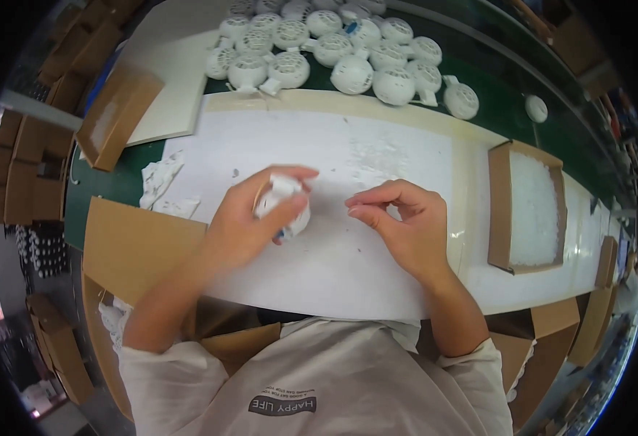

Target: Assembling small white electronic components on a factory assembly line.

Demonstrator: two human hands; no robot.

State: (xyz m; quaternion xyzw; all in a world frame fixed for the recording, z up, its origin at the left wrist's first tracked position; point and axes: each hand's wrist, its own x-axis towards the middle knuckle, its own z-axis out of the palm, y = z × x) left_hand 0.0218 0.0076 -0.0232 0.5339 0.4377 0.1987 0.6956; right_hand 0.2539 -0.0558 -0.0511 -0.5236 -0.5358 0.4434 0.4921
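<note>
White and rounded, with a squared end uppermost and blue low down: saw the unit (282, 189) gripped in the left hand (245, 212), at ten o'clock, above the surface (297, 272). Found the right hand (409, 221), at three o'clock, pinched closed; could not tell whether on anything. Noted slotted white units (287, 70) massed at twelve, and a dark patch (282, 406) with inverted pale lettering on the shirt (221, 396) at six.

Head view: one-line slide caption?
Round white plastic part in the grip of the left hand; right hand apart; vented white housings clustered on the green tabletop.
</note>
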